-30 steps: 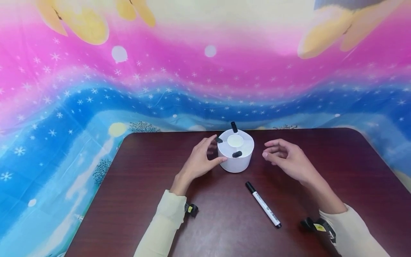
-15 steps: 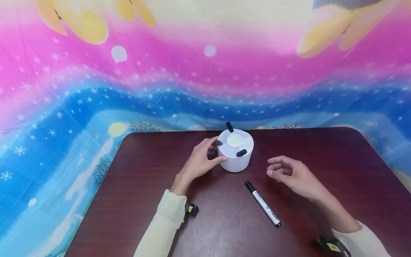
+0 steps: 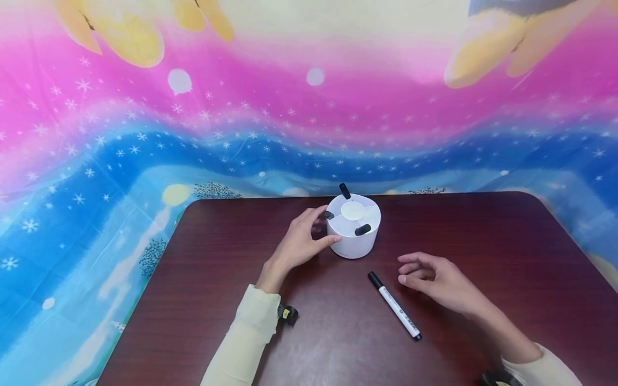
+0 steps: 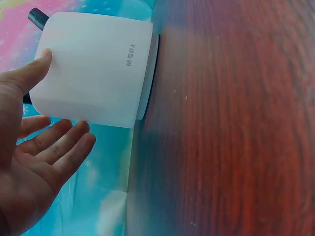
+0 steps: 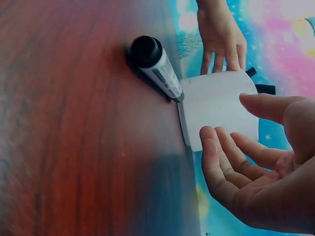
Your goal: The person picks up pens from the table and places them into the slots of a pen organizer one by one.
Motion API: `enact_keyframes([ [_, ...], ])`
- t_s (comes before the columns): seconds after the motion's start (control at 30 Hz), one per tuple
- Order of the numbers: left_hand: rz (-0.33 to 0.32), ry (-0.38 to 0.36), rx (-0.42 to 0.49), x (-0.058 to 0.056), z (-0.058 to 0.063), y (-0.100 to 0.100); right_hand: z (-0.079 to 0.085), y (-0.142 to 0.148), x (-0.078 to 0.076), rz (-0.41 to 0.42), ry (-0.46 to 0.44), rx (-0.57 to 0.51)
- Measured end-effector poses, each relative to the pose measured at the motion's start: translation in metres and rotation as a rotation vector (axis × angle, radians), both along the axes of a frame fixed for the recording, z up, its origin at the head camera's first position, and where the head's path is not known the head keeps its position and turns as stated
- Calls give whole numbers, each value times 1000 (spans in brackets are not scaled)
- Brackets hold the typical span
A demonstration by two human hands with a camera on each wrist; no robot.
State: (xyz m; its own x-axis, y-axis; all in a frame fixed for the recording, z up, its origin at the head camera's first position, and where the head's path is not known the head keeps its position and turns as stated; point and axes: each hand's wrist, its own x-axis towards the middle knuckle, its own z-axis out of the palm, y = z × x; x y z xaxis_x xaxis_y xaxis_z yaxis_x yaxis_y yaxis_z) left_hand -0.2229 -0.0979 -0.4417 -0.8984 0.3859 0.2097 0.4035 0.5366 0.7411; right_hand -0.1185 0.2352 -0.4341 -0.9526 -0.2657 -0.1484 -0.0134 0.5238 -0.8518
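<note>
A white round pen holder point(image 3: 354, 246) stands near the table's far edge, with 3 black-ended markers sticking out, one of them a front marker point(image 3: 362, 230). My left hand point(image 3: 301, 238) holds its left side, thumb on the front wall and index finger by the rim; the other fingers are loosely extended in the left wrist view. A white marker pen point(image 3: 396, 308) with a black cap lies slanted on the table. Right of the marker pen hovers my right hand point(image 3: 441, 281), its fingers loosely bent around nothing.
The dark red-brown table point(image 3: 207, 300) has rounded far corners. Behind it hangs a colourful cloth backdrop point(image 3: 270, 107) with snowflakes. Black wrist cameras sit at both sleeves, the left wrist camera point(image 3: 289, 315) showing fully.
The holder's top has turned slightly, its front and back markers shifting. My right hand has come down and nearer, toward the marker pen. The left hand has stayed in place.
</note>
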Motion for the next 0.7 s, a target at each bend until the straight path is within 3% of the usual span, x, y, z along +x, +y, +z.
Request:
enact_keyframes([
  [0.7,8,-3,-3,1,1,0,-19,-15,9,114,3,33],
])
